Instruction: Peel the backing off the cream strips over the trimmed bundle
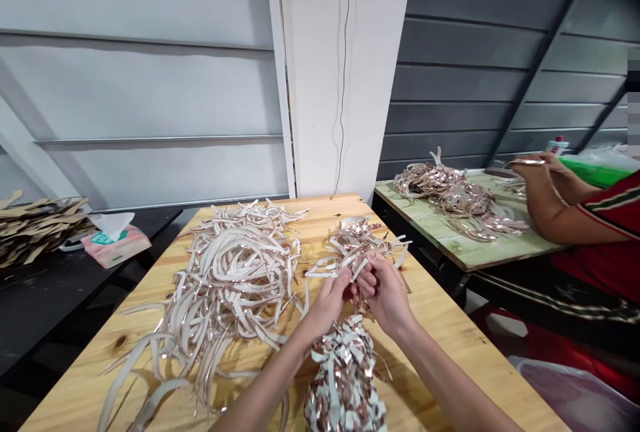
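Pale wooden tabletop (440, 325) under both hands; bare wood right of them, edge close. Big heap of cream curved strips (230, 279) left of hands, within reach. Shiny rose-gold clump (345, 379) between forearms, likely finished pieces. Left hand (327, 302) and right hand (385, 292) pressed together, pinching thin cream strip (361, 264) just above.

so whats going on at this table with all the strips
A person at a wooden table pinches one shiny strip between the left hand and the right hand. A big pile of loose strips lies to their left, a gathered bunch sits below the hands. A co-worker's hand handles strips at the next table.
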Tool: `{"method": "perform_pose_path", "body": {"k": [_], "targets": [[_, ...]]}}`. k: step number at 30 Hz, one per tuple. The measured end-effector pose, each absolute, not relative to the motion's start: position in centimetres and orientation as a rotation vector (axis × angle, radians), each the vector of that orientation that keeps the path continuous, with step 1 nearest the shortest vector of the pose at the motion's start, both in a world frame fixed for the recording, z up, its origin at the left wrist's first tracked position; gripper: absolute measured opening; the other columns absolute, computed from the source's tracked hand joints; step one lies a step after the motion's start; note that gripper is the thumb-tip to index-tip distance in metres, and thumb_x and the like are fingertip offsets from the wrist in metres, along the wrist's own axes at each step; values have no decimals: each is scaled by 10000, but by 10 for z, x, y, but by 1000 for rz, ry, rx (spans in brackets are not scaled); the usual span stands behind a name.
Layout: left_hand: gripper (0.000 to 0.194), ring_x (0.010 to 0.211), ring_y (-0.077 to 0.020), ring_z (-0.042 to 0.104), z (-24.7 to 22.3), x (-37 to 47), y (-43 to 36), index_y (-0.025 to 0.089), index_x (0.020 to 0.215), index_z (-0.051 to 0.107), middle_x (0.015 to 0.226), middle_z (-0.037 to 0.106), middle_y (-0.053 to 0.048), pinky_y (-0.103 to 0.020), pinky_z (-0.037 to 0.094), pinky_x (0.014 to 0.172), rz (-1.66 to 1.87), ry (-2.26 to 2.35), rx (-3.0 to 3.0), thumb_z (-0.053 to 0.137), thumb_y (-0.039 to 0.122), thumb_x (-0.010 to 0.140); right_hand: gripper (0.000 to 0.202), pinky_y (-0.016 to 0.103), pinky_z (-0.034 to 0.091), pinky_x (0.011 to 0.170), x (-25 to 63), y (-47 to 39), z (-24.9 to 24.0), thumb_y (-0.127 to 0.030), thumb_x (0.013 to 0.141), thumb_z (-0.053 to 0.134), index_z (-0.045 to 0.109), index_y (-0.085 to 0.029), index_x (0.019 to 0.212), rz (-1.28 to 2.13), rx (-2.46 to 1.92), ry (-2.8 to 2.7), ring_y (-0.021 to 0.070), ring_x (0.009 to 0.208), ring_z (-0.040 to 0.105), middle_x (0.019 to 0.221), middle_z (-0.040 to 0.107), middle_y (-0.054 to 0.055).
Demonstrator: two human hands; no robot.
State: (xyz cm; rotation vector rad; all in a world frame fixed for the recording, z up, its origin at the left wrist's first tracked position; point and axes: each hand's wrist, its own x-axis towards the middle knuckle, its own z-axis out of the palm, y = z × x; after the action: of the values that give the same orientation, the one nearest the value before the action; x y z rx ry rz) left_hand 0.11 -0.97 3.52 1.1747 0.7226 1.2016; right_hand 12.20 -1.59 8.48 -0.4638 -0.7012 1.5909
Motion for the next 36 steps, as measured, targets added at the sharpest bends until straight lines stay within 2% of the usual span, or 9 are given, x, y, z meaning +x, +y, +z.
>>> {"method": "perform_pose_path", "body": {"k": [9, 15, 20, 22, 25, 27, 28, 31, 36], "targets": [[472, 664, -151, 582, 34, 7, -6, 161, 720, 589, 665, 592, 11, -294, 469, 698, 1149, 568, 944, 730, 605, 794, 284, 179, 287, 382, 129, -10, 89, -212, 833, 683, 449, -190, 674, 1737, -365, -380, 61, 448, 238, 557, 311, -96], [472, 642, -159, 588, 24, 4, -1, 191, 689, 550, 637, 560, 26, -314, 499, 691, 1186, 575, 958, 709, 620, 804, 300, 176, 264, 364, 134, -7, 90, -188, 815, 674, 418, -193, 658, 1653, -325, -376, 56, 439, 276, 554, 312, -92], [420, 655, -182, 633, 35, -4, 0, 204, 780, 565, 758, 629, -7, -354, 533, 702, 1253, 704, 1082, 647, 608, 862, 273, 175, 288, 363, 143, -2, 90, -201, 817, 625, 401, -202, 663, 1532, -258, -411, 59, 427, 322, 547, 336, -88], [383, 680, -192, 644, 44, -8, -2, 213, 809, 579, 779, 632, -15, -366, 541, 732, 1347, 749, 1109, 614, 585, 895, 259, 174, 305, 364, 145, -2, 90, -272, 823, 621, 407, -212, 689, 1514, -283, -449, 73, 443, 393, 555, 371, -81], [338, 757, -217, 648, 57, -11, -11, 231, 850, 609, 824, 650, -40, -385, 540, 784, 1462, 799, 1152, 541, 545, 954, 326, 201, 321, 343, 142, -3, 89, -547, 847, 563, 465, -241, 792, 1528, -431, -621, 142, 497, 532, 615, 493, -44], [345, 805, -232, 636, 62, -12, -18, 236, 868, 627, 846, 652, -54, -392, 534, 808, 1511, 864, 1224, 490, 531, 984, 431, 220, 293, 319, 137, -5, 85, -681, 832, 537, 489, -254, 860, 1483, -613, -829, 176, 486, 558, 634, 543, -28], [359, 817, -237, 626, 64, -12, -21, 234, 869, 633, 845, 648, -59, -390, 530, 810, 1517, 894, 1277, 470, 528, 994, 440, 227, 287, 321, 134, -6, 82, -686, 826, 572, 494, -255, 873, 1426, -711, -944, 176, 464, 548, 622, 550, -31], [379, 828, -229, 597, 64, -10, -26, 217, 884, 631, 861, 629, -64, -364, 512, 788, 1508, 870, 1407, 420, 502, 1019, 376, 260, 346, 402, 126, -10, 74, -572, 835, 690, 514, -239, 830, 1169, -928, -1270, 163, 453, 516, 575, 552, -35], [391, 801, -195, 546, 62, -9, -25, 205, 872, 563, 841, 567, -34, -331, 483, 775, 1553, 791, 1381, 365, 503, 1031, 357, 293, 369, 536, 126, -16, 71, -458, 988, 512, 511, -219, 723, 767, -1034, -1638, 177, 556, 524, 602, 574, 11]]}}
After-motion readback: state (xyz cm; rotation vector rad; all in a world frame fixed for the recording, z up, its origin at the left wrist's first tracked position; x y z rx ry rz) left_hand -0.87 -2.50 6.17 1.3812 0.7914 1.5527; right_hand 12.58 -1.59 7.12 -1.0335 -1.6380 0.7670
